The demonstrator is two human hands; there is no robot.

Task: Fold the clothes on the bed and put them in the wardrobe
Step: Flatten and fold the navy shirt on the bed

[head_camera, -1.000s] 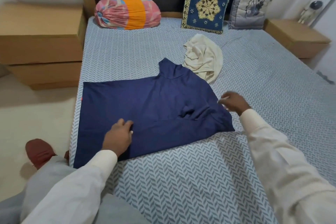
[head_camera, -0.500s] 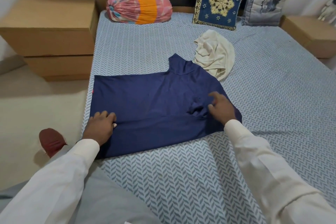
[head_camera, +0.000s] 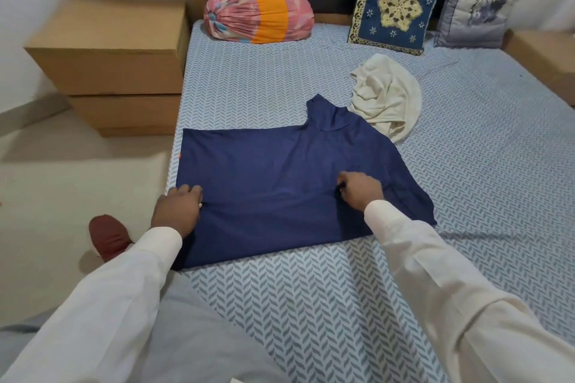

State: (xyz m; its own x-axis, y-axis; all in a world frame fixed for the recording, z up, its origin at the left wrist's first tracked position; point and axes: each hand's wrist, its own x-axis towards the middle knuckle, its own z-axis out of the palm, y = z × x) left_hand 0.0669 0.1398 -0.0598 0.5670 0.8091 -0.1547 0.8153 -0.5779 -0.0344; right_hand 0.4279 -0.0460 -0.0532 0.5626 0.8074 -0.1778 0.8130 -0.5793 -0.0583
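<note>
Navy shirt (head_camera: 280, 180) is lying flat on the bed (head_camera: 311, 305): right hand (head_camera: 361, 191), slid inward from the sleeve, is pinching its middle, left hand (head_camera: 177, 208) curling at the hem, grip unclear, readying the fold.

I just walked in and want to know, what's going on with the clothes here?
A person is folding a dark blue shirt laid flat on the bed. The left hand is on its edge by the bedside, and the right hand pinches the cloth near the middle. A crumpled cream garment lies beside it, unfolded.
</note>
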